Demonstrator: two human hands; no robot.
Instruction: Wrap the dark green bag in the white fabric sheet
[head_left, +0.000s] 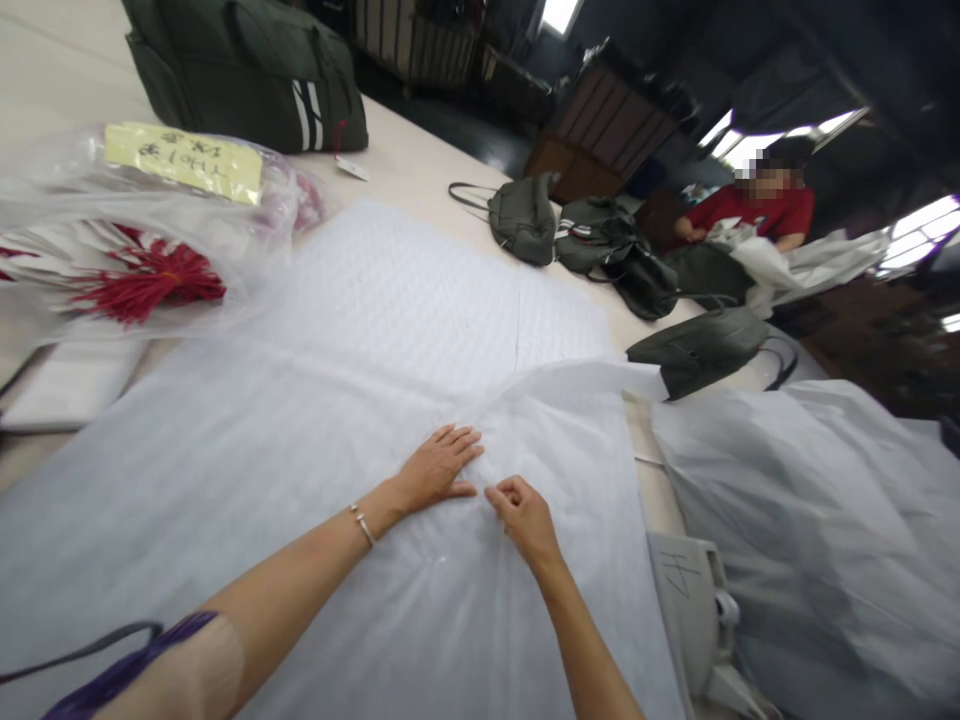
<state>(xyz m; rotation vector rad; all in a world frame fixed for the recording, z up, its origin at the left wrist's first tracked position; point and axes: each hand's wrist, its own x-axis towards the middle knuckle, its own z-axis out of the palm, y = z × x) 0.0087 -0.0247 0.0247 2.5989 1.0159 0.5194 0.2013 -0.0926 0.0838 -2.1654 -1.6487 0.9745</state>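
Left hand: the left hand (439,468) lies flat and open, fingers spread, pressing the white sheet (300,480) down.
Right hand: the right hand (525,515) is curled, thumb and fingertips pinching a fold of the sheet just right of the left hand.
Sheet: thin and translucent, spread over the near tabletop (420,170), creased where the hands meet.
Left side: a clear bag (150,230) with red tassels and a yellow note.
Far: dark bags (247,70) on the tabletop; a person in red (757,210) far right.
Right: a heap of white wrapping (817,530).
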